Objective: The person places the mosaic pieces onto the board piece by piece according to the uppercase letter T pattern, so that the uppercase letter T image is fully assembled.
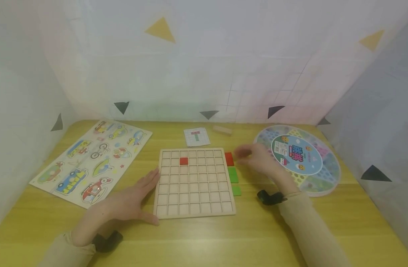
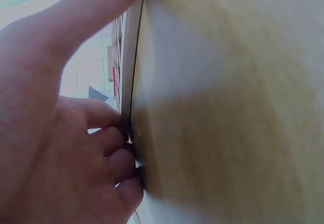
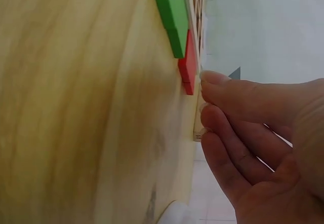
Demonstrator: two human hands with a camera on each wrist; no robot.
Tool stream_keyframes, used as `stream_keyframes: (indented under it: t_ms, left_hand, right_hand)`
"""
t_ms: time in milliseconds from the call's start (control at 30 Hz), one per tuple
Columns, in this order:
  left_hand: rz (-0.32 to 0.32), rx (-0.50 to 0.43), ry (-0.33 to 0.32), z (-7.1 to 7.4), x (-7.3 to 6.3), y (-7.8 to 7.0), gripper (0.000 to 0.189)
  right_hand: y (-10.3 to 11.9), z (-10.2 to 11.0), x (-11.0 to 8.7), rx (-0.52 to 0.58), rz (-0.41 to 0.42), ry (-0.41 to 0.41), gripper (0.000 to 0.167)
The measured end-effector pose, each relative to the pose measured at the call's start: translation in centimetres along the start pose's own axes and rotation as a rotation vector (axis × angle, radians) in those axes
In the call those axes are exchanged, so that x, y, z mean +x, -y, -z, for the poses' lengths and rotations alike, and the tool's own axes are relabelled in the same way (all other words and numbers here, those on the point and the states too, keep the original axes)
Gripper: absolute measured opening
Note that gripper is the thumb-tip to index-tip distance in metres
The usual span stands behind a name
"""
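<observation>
A wooden grid board point(image 1: 193, 183) lies flat on the table, with one red square tile point(image 1: 183, 161) in a cell of its upper part. My left hand point(image 1: 130, 200) rests against the board's left edge, fingers stretched out and thumb at the lower left corner. Beside the board's right edge lie red tiles point(image 1: 229, 159) and green tiles point(image 1: 233, 175). Just right of the red ones hovers my right hand point(image 1: 257, 157), fingers loosely bent. In the right wrist view, nothing shows between its thumb and fingers point(image 3: 223, 133).
Behind the board lies a card point(image 1: 197, 137) printed with a red and green T shape, next to a small wooden block point(image 1: 222, 130). A vehicle picture puzzle point(image 1: 123, 172) is at the left, a round game board point(image 1: 330, 167) at the right. Patterned cloth walls surround the table.
</observation>
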State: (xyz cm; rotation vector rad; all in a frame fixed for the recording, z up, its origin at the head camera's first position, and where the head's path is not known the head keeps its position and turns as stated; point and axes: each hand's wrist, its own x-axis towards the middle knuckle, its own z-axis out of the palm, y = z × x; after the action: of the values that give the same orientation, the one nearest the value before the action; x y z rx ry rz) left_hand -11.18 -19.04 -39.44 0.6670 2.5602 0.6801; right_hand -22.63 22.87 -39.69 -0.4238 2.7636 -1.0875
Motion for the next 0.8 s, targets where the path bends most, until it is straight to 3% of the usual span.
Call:
stream_keyframes:
  t_ms: [200, 800]
  left_hand:
    - [-0.005, 0.000, -0.001, 0.01, -0.05, 0.01, 0.131]
    - [0.010, 0.012, 0.002, 0.07, -0.06, -0.10, 0.131]
  right_hand:
    - [-0.44, -0.28, 0.29, -0.048, 0.015, 0.028, 0.029]
    - [-0.27, -0.52, 0.28, -0.033, 0.007, 0.036, 0.029]
